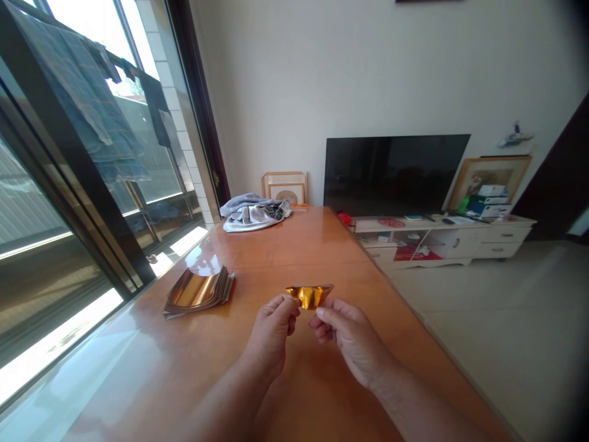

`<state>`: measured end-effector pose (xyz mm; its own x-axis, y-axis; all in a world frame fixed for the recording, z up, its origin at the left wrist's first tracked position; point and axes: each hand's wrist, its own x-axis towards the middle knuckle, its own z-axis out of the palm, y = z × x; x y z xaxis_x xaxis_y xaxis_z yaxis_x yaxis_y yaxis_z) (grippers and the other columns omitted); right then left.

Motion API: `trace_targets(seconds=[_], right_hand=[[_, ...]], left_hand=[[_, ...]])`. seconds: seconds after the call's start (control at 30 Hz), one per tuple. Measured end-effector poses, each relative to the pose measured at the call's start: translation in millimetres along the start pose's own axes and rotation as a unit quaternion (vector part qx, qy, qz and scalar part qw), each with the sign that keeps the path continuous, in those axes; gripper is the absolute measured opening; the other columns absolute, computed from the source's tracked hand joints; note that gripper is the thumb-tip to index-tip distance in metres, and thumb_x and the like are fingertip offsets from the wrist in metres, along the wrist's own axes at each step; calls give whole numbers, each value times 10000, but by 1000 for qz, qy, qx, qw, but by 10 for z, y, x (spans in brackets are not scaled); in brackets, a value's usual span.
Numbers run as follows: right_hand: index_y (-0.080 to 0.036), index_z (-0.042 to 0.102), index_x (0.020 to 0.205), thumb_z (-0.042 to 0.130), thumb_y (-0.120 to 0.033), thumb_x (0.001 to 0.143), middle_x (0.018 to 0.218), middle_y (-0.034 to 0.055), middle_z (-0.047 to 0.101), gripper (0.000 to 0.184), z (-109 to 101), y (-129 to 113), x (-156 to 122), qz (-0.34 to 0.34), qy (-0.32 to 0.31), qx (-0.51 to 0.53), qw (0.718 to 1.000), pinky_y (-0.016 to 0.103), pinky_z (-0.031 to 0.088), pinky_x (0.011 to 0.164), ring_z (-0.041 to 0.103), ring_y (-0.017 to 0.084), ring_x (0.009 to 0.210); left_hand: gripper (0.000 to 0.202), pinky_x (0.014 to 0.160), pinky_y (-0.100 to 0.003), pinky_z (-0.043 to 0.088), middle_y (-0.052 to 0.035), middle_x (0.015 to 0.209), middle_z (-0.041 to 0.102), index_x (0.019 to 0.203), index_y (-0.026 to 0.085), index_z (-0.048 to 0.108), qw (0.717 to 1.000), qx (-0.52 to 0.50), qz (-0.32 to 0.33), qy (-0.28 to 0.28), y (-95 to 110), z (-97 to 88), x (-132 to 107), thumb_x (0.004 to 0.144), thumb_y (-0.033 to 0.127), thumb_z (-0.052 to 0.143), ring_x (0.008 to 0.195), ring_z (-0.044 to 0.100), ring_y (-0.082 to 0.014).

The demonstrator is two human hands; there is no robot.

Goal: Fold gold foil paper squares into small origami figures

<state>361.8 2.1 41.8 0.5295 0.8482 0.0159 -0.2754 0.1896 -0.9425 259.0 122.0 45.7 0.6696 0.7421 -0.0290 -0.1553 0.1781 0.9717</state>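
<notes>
Table (304, 245), one, glossy orange wood, near end cut off by the frame. Television (396, 175), one, set beyond the table's right edge. Grey cloth bundle (255, 213), one, placed at the table's far end. Gold foil stack (199, 291), one, placed on the table's left side; sheet count cannot be made out. Hands, two: left hand (271, 331) and right hand (350, 341), both closed in a pinch on one folded gold foil piece (309, 296), which is held above the table's middle.

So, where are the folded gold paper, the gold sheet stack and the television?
Folded gold paper (310, 297): head view, its centre.
Gold sheet stack (197, 291): head view, top sheet.
Television (391, 175): head view, dark screen.
</notes>
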Motion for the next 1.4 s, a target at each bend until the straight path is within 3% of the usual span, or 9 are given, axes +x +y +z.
trace_targets(seconds=[0.13, 0.43, 0.6, 0.77, 0.9, 1.0, 1.2, 1.3, 1.4], right_hand=[[-165, 682, 925, 665, -356, 879, 799, 40, 671, 197, -47, -17, 34, -23, 22, 4, 999, 279, 413, 641, 527, 135, 670], [-170, 613, 769, 644, -314, 869, 706, 8, 618, 177, -24, -68, 51, -30, 35, 7, 999, 255, 365, 584, 459, 110, 605], [-177, 578, 717, 619, -270, 858, 652, -7, 589, 174, -6, -51, 59, -45, 33, 6, 998, 249, 354, 554, 455, 105, 577], [-176, 589, 701, 567, -326, 882, 608, 2, 591, 236, -44, -10, 96, -39, 63, 10, 997, 251, 347, 507, 471, 110, 525], [-171, 616, 764, 556, -332, 878, 678, 28, 641, 206, -99, -38, 111, -22, 53, 15, 998, 259, 398, 536, 540, 131, 578], [-184, 626, 912, 556, -334, 872, 786, 55, 697, 170, -156, -84, 122, -27, 86, 33, 995, 278, 443, 577, 596, 159, 648], [-229, 576, 1170, 645, -346, 852, 916, 52, 703, 345, -213, -186, 113, -65, 93, 10, 993, 296, 475, 667, 623, 190, 806], [-236, 576, 1190, 696, -346, 827, 909, 27, 669, 397, -185, -208, 100, -89, 71, -39, 993, 303, 472, 695, 601, 188, 829], [-219, 610, 1082, 702, -329, 829, 851, 0, 637, 291, -160, -185, 111, -113, 59, -78, 989, 298, 447, 708, 555, 157, 761]], left_hand=[[190, 522, -222, 259, 41, 624, 463, 669, 162, 550, 1000, 7, 3, -2, 19, -21, 7, 801, 273, 630, 539, 356, -66], [228, 542, -227, 333, 6, 675, 550, 717, 156, 600, 993, -50, -47, -96, 3, 50, -41, 831, 340, 668, 532, 429, -74], [223, 539, -231, 354, -31, 714, 606, 724, 133, 648, 992, -6, -28, -122, -21, 85, -56, 822, 330, 685, 569, 485, -94], [258, 537, -226, 359, -32, 691, 610, 717, 125, 659, 992, 13, -32, -123, -9, 94, -71, 813, 358, 713, 560, 490, -90], [249, 522, -222, 349, -24, 661, 609, 706, 129, 647, 994, 6, -42, -103, 3, 74, -62, 803, 347, 718, 525, 490, -83], [229, 512, -218, 336, -23, 663, 618, 737, 125, 664, 995, -9, -48, -89, 16, 43, -46, 793, 340, 717, 505, 482, -73], [211, 508, -217, 325, -26, 657, 617, 741, 127, 672, 994, -4, -61, -87, 42, 17, -43, 800, 328, 695, 499, 482, -74], [200, 510, -219, 322, -25, 649, 610, 734, 131, 667, 994, 7, -63, -93, 41, 18, -47, 807, 317, 682, 501, 476, -77], [200, 518, -221, 328, -25, 655, 608, 746, 129, 669, 993, 19, -61, -103, 32, 18, -49, 808, 319, 685, 516, 480, -82]])
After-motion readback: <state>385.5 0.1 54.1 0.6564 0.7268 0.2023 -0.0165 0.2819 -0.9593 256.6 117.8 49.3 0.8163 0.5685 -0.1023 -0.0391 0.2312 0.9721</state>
